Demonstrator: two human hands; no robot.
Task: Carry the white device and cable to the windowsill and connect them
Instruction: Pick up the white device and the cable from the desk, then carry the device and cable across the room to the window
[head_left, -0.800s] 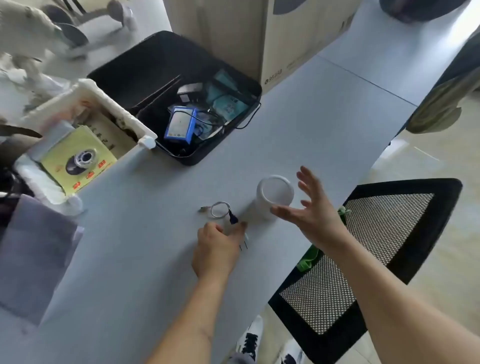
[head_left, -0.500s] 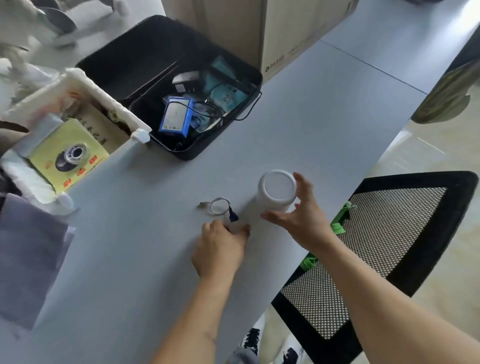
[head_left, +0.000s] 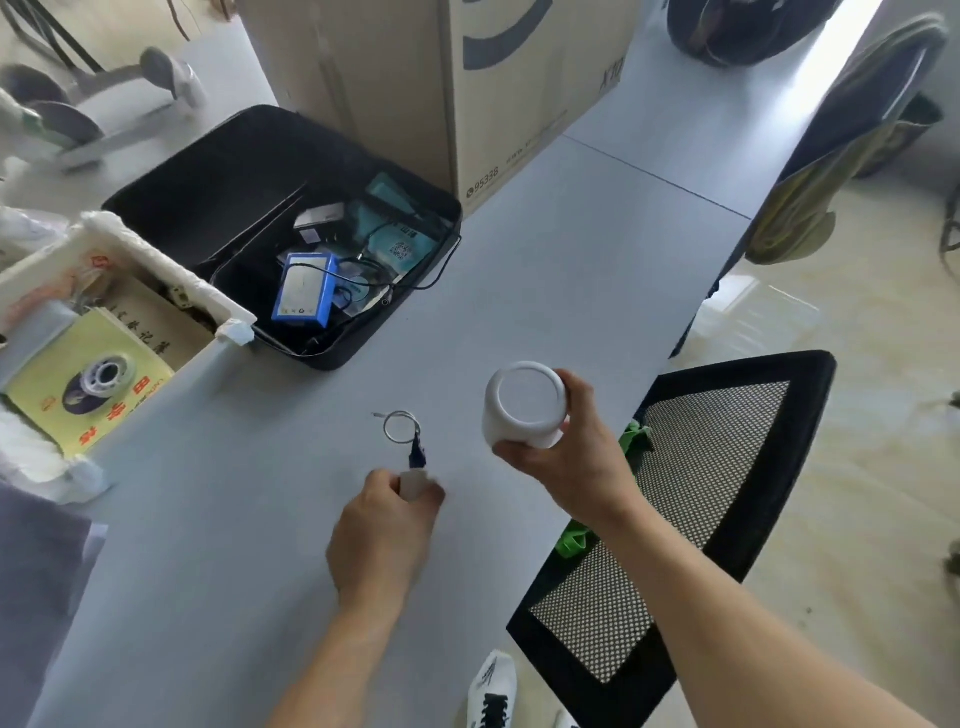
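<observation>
Head view: right hand (head_left: 566, 457) is gripping the device (head_left: 524, 405); left hand (head_left: 384, 530) is pinching the cable (head_left: 402, 431) plug on the table (head_left: 519, 291).

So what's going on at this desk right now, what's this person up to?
A person at a grey table is gathering two items. Their right hand grips a white cylindrical device, while the left hand pinches a small white plug at one end of a short coiled cable lying on the table. The two aren't connected yet.

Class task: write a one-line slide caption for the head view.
Right hand grips white device; left hand pinches cable plug.
</observation>
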